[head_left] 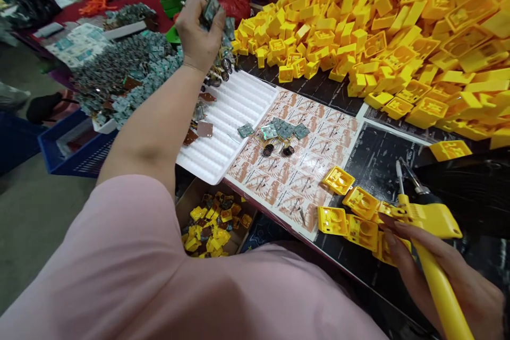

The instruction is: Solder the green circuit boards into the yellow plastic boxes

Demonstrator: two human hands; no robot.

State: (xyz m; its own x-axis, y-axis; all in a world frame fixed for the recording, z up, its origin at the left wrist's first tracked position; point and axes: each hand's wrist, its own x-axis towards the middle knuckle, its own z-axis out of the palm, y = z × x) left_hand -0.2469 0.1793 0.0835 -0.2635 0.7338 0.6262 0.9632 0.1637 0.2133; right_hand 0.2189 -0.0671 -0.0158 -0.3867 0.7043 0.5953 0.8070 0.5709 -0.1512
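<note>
My left hand (199,32) reaches to the far side of the table, its fingers closed on small green circuit boards (212,9). Wires and round black parts (226,64) hang below that hand. In my right hand (446,271), at the near right, lies the yellow handle (436,281) of what looks like a soldering iron, its thin metal shaft (399,172) pointing away from me. The fingertips are beside a group of open yellow plastic cases (362,231). More circuit boards (283,128) with wires and round black parts lie on the patterned sheet (298,170) between my hands.
A big heap of yellow cases (358,37) covers the back right. At the left are a ridged white tray (239,111), a pile of circuit boards (131,64) and a blue crate (75,149). Below the table edge, a cardboard box (243,241) holds yellow pieces.
</note>
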